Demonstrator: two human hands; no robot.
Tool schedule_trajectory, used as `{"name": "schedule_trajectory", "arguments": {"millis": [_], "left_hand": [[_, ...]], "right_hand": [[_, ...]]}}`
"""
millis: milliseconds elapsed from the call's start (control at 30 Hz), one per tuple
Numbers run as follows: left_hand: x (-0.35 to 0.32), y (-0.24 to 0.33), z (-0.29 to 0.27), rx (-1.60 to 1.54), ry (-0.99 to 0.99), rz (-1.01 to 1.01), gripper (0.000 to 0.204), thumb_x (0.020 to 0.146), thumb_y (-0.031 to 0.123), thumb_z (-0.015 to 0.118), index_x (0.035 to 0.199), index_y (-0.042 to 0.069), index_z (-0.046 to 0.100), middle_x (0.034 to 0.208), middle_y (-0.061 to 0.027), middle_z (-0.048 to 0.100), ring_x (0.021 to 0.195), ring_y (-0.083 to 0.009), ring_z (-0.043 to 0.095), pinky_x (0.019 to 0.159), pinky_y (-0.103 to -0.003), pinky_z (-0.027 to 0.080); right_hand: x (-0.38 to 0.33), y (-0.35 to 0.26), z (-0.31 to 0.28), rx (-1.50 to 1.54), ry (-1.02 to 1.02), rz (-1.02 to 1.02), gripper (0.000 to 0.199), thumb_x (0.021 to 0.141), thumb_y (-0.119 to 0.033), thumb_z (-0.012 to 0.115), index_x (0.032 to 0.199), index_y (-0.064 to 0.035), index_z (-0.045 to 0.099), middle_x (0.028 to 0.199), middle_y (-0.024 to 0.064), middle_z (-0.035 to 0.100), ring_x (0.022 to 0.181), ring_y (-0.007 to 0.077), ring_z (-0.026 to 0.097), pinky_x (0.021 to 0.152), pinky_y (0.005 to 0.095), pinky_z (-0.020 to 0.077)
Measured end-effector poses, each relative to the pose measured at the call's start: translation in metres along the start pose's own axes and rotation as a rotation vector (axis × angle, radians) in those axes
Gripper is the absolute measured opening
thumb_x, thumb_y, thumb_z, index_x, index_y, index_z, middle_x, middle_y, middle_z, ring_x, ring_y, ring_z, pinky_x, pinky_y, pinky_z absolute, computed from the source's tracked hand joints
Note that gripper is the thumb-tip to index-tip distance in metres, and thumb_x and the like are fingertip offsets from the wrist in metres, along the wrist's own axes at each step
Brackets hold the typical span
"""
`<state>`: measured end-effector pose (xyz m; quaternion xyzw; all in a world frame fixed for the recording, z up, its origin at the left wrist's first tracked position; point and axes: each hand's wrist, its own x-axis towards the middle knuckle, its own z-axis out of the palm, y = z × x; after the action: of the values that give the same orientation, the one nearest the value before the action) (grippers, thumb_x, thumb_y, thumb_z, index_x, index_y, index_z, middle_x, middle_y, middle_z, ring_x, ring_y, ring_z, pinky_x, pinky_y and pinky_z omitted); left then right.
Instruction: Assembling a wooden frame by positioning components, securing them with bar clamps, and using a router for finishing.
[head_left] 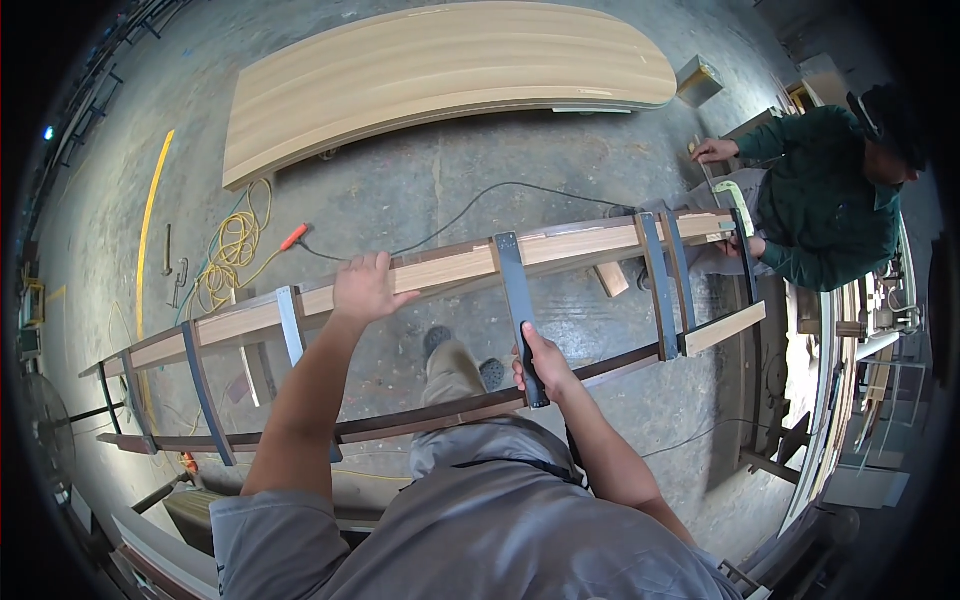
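Observation:
A long frame of two rails joined by several crossbars stretches across in front of me. My left hand (368,288) lies over its far pale wooden rail (440,268), fingers curled across the far edge and thumb spread to the right. My right hand (545,362) is closed around the near end of a dark grey crossbar (514,285), close to the dark near rail (440,412). Left of my left hand, a light metal-coloured crossbar (290,318) spans the frame. The undersides of both grips are hidden.
Beyond the frame stands a large wood-grain tabletop (450,75) with one rounded end. At the right, a co-worker (835,195) handles a pale curved tool (735,203) at the frame's end. A coiled yellow cord (235,245) and a red-orange connector (294,237) lie on the floor.

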<state>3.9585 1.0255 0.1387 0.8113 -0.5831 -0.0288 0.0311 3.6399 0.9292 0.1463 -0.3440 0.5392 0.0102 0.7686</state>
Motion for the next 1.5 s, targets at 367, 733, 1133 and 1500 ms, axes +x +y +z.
{"name": "schedule_trajectory", "arguments": {"millis": [367,733,1133,1500], "left_hand": [[-0.001,-0.004,-0.003,-0.047,-0.051,0.0,0.069,0.069,0.066,0.066,0.102,0.007,0.053,0.093,-0.0121,0.062,0.092,-0.0286,0.062,0.082,-0.042,0.047],[-0.001,-0.002,0.001,-0.04,0.018,0.013,0.066,0.066,0.063,0.071,0.099,0.009,0.053,0.089,-0.0102,0.062,0.087,-0.028,0.063,0.077,-0.042,0.048],[0.002,0.006,0.004,0.038,0.029,0.019,0.066,0.063,0.063,0.072,0.093,0.008,0.053,0.086,-0.0108,0.06,0.084,-0.0303,0.061,0.075,-0.043,0.046],[0.005,0.007,0.004,0.091,0.004,0.013,0.067,0.064,0.065,0.071,0.094,0.007,0.053,0.085,-0.0107,0.059,0.082,-0.0301,0.059,0.076,-0.043,0.045]], "right_hand": [[-0.002,0.0,0.005,-0.014,0.067,0.028,0.06,0.091,-0.064,0.046,0.086,-0.0047,0.052,0.059,0.005,0.052,0.047,0.0168,0.053,0.044,0.0309,0.0458],[-0.003,0.0,0.005,0.015,0.021,-0.043,0.059,0.092,-0.063,0.045,0.082,-0.0054,0.051,0.058,0.0042,0.049,0.044,0.0168,0.05,0.041,0.0312,0.0435],[-0.003,-0.001,-0.001,0.032,-0.017,-0.047,0.055,0.094,-0.058,0.046,0.081,-0.0055,0.05,0.057,0.0034,0.049,0.043,0.0137,0.051,0.038,0.0283,0.0443],[-0.005,-0.004,-0.004,0.014,-0.042,-0.035,0.057,0.094,-0.059,0.045,0.086,-0.0036,0.052,0.059,0.0034,0.049,0.044,0.0132,0.051,0.039,0.0283,0.045]]}}
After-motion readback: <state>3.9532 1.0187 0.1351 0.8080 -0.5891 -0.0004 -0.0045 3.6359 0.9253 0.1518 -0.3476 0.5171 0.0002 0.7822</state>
